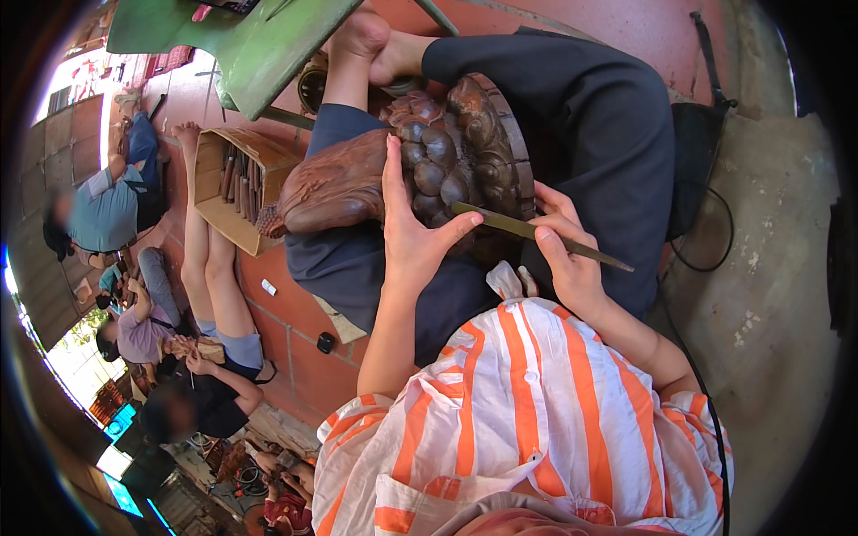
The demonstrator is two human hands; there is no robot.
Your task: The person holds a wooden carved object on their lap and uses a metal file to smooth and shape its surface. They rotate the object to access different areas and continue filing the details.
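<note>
- Dark wood carving (429, 161) lies on the person's lap
- Left hand (413, 237) rests on it, fingers spread flat
- Right hand (563, 255) grips a slim chisel (536, 234), tip at the carving

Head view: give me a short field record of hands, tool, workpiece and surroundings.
left hand: flat on the carving, fingers spread
right hand: grips the chisel
chisel tip: at the carving, by the left thumb
carving: brown wood, rests on the lap
box: on the floor at left, holds tools
others: people seated at left
</note>
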